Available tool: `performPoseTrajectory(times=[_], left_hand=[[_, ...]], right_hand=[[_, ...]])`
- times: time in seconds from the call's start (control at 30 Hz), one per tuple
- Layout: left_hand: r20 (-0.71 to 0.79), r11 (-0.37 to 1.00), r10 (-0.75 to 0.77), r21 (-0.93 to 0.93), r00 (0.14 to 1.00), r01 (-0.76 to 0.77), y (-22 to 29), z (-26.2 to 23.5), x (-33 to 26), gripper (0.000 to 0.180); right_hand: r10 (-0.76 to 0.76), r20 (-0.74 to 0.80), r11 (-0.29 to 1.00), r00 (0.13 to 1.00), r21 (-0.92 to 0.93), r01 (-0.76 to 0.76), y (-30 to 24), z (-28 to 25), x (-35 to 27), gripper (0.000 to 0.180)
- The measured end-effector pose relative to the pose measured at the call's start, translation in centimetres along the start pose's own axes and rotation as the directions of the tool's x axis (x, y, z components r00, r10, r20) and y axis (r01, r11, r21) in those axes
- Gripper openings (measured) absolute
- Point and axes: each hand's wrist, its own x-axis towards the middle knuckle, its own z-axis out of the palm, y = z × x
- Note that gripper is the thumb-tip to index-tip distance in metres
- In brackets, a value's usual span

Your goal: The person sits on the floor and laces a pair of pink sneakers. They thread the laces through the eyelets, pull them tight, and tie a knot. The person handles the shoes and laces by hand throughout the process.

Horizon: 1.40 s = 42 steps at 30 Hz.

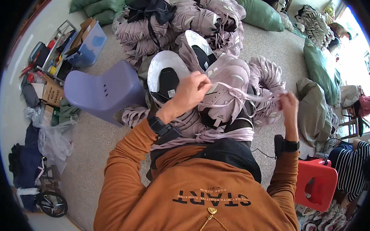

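Observation:
A pale pink shoe upper [221, 105] lies in front of me, its tongue and label toward my body. One shoelace [249, 97] stretches across and beyond the upper to the right. At the lace's left part my left hand [188, 93] is closed in a pinch on it. My right hand [289, 105], slightly blurred, is closed around its far right part, out past the upper. Two white-lined uppers with black insides, the nearer one [163, 67] and the farther one [197, 52], stand just beyond my left hand. A bundle of pink laces [230, 135] lies across my lap.
Stacked pink uppers [190, 19] rise beyond the work, with more uppers [269, 76] at the right. To the left is a purple plastic chair [106, 89]; a red stool [315, 184] is at lower right. Green sacks [320, 70] and a blue bin [87, 45] stand farther off.

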Motion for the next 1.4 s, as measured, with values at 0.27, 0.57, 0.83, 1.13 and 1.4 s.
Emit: performPoseTrajectory(times=[0.27,0.57,0.83,1.13,1.4], left_hand=[[0.211,0.893,-0.184,-0.373,0.96,0.253,0.9,2.6,1.6,0.011],[0.087,0.956,-0.102,-0.266,0.991,0.122,0.7,3.6,1.9,0.011],[0.025,0.969,-0.042,-0.241,0.999,0.047,0.3,3.7,1.4,0.009],[-0.071,0.926,0.333,0.212,0.94,-0.312,0.5,4.9,0.3,0.006],[0.091,0.84,0.418,0.342,0.904,-0.422,1.1,3.9,1.4,0.004]], right_hand=[[-0.171,0.167,0.964,0.971,-0.176,0.2,-3.2,5.4,-3.4,0.016],[-0.468,0.383,0.878,0.797,0.103,0.467,-9.4,11.3,-6.4,0.021],[-0.413,0.435,0.885,0.801,-0.017,0.465,-9.8,12.2,-6.5,0.028],[-0.474,0.411,0.823,0.778,-0.107,0.558,-9.6,12.8,-6.5,0.035],[-0.512,0.48,0.711,0.713,-0.229,0.665,-9.4,13.5,-6.0,0.049]])
